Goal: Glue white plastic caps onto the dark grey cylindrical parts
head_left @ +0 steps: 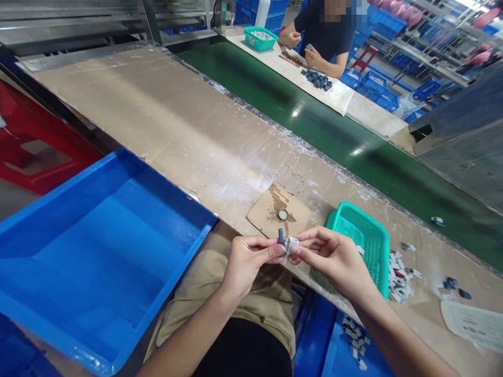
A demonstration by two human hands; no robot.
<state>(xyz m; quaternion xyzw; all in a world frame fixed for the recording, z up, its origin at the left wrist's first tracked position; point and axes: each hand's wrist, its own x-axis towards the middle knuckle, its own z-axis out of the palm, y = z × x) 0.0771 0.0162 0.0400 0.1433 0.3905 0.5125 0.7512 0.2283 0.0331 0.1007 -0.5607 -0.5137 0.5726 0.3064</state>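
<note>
My left hand (249, 262) pinches a small dark blue-grey part (281, 236) between thumb and fingers, held upright. Touching it from the right, my right hand (332, 257) pinches a small white part (292, 244). Both hands meet just in front of the table's near edge, above my lap. Directly behind them a piece of brown cardboard (271, 214) lies on the table with a small round metal piece (283, 214) on it. A teal plastic basket (363, 238) sits right behind my right hand.
A large blue bin (98, 256) sits at my left. Loose white parts (398, 269) and a few dark ones (454, 287) lie right of the basket. A green conveyor belt (338, 136) runs behind the table. Another person (322, 36) works across it, with a teal basket (260, 38) and dark parts (317, 78).
</note>
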